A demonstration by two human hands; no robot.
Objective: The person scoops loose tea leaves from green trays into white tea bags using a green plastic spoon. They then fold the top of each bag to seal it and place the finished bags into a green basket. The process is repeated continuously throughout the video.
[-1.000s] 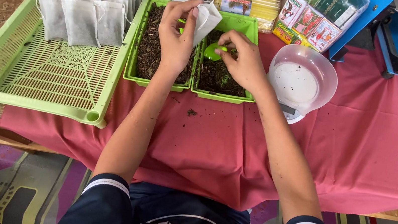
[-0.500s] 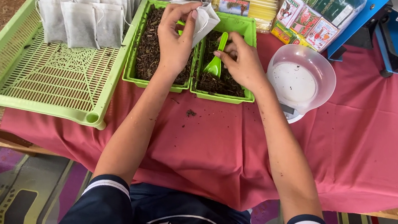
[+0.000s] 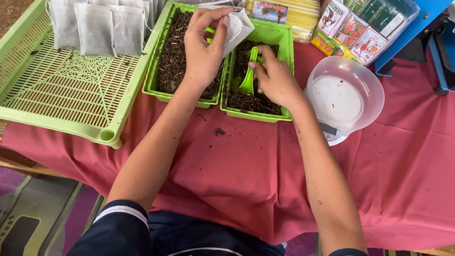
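L hand (image 3: 205,50) raised over trays, pinching white filter bag (image 3: 239,26) | R hand (image 3: 275,79) gripping green scoop (image 3: 249,74), tip down in dark loose leaves (image 3: 248,99) | bag thin, crumpled, mouth open.

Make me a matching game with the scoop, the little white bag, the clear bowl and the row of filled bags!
Things:
1. green scoop
2. empty white bag
3. clear bowl
4. filled bags

Places:
A. in the big green basket
B. on the scale, on the red cloth
C. in the left hand, held up
D. in the right hand, dipped into the dark leaves

Pairs: 1-D, 2-C, 3-B, 4-A
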